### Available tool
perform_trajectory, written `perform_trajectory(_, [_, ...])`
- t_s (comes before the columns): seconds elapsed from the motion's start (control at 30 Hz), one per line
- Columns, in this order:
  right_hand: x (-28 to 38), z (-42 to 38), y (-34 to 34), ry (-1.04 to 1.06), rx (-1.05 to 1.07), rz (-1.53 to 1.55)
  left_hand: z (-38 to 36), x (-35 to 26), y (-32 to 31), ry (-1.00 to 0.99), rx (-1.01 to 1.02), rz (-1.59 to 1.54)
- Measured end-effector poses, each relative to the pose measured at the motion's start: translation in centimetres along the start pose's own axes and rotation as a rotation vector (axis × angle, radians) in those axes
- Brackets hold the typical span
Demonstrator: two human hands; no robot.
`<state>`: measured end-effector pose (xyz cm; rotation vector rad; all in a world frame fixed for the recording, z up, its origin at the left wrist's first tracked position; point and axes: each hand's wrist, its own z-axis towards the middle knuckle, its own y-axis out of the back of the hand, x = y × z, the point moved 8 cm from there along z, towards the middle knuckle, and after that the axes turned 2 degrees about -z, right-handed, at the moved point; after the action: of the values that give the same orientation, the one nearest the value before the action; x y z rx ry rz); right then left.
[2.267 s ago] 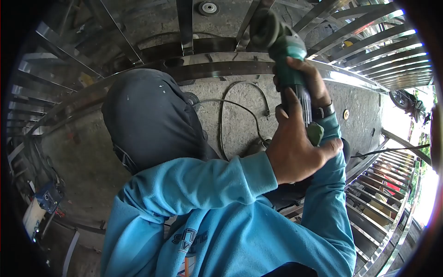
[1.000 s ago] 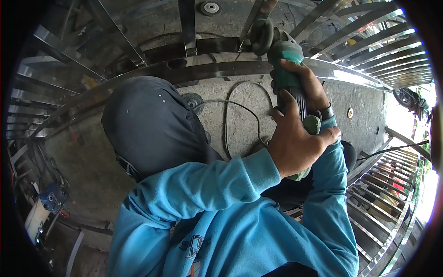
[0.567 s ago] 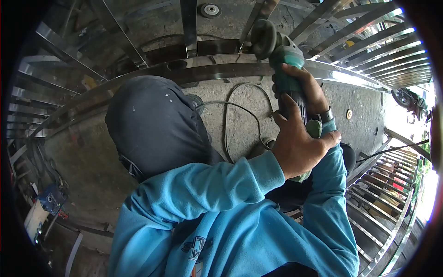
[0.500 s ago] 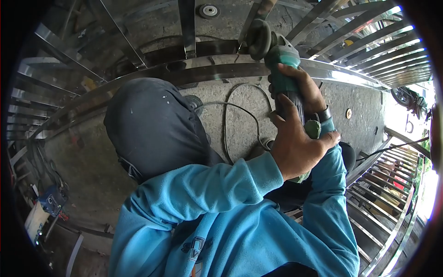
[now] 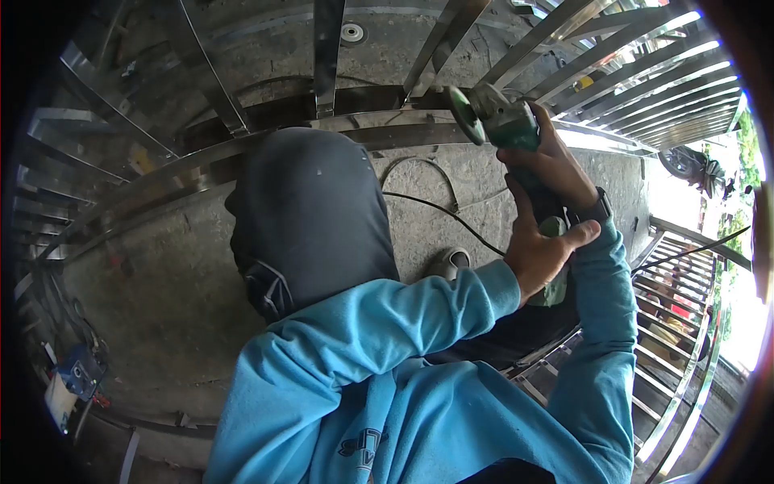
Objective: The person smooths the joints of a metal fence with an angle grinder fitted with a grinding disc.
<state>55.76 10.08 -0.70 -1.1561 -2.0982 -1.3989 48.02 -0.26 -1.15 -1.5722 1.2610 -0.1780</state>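
A green angle grinder [image 5: 516, 127] is held in both hands, its flap-like disc [image 5: 466, 115] tilted and overlapping the shiny metal rail [image 5: 403, 137] in this view. My right hand [image 5: 558, 165], with a dark watch at the wrist, wraps round the front body just behind the gear head. Further back, my left hand [image 5: 544, 250] grips the grinder's rear body, thumb stretched across toward the right forearm. The disc's edge looks pale green. A dark power cable [image 5: 439, 208] lies in a loop across the concrete beneath.
Metal bars [image 5: 326, 60] rise from the rail ahead, with more barred panels at right [image 5: 677, 339]. My knee [image 5: 322, 210] is bent on the left, a shoe [image 5: 448, 262] below. A spare disc [image 5: 352, 33] lies beyond the rail; a blue machine [image 5: 81, 371] stands lower left.
The grinder has come down and to the right in view, its head turned so the disc now shows more edge-on. Both hands moved with it, and my knee appears further right.
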Motion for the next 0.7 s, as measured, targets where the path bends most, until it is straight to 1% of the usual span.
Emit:
perform_trajectory(0.03, [-0.2,-0.1,0.4,0.001,0.028,-0.085,-0.1,0.2,-0.3,-0.001,0.004,-0.006])
perform_trajectory(0.07, [-0.4,-0.2,0.7,0.001,0.057,-0.169,-0.2,0.4,-1.1,-0.019,0.064,-0.035])
perform_trajectory(0.1, [-0.5,-0.6,1.2,-0.003,0.059,-0.175,-0.5,0.2,-1.7,-0.036,0.123,-0.065])
perform_trajectory(0.17, [-0.4,-1.7,1.9,-0.020,0.098,-0.242,-1.3,0.6,-2.2,-0.014,0.152,-0.069])
perform_trajectory(0.2, [-0.4,-2.0,2.2,-0.027,0.100,-0.246,-1.7,0.7,-2.5,-0.023,0.200,-0.054])
perform_trajectory(0.23, [-0.2,-2.2,2.4,-0.002,0.117,-0.287,-1.9,0.9,-3.0,-0.032,0.250,-0.037])
perform_trajectory(0.37, [0.4,-2.3,2.1,0.054,0.119,-0.327,-2.2,0.9,-3.2,-0.031,0.261,-0.043])
perform_trajectory(0.43, [1.6,-1.7,1.2,0.082,0.113,-0.318,-1.5,0.1,-2.4,-0.012,0.170,-0.094])
perform_trajectory(0.47, [2.2,-1.3,0.8,0.115,0.109,-0.309,-1.3,-0.3,-2.4,-0.010,0.171,-0.095])
perform_trajectory(0.53, [2.3,-0.1,0.1,0.120,0.110,-0.371,-1.1,-2.0,-2.1,0.057,0.171,-0.333])
perform_trajectory(0.6, [2.6,0.9,-0.3,0.126,0.115,-0.433,-0.4,-2.0,-1.9,0.045,0.164,-0.363])
perform_trajectory(0.67, [3.7,1.6,-0.7,0.211,0.149,-0.467,0.2,-2.0,-1.8,0.032,0.157,-0.397])
perform_trajectory(0.7, [4.2,2.0,-0.8,0.209,0.152,-0.468,0.3,-2.4,-1.8,0.034,0.167,-0.387])
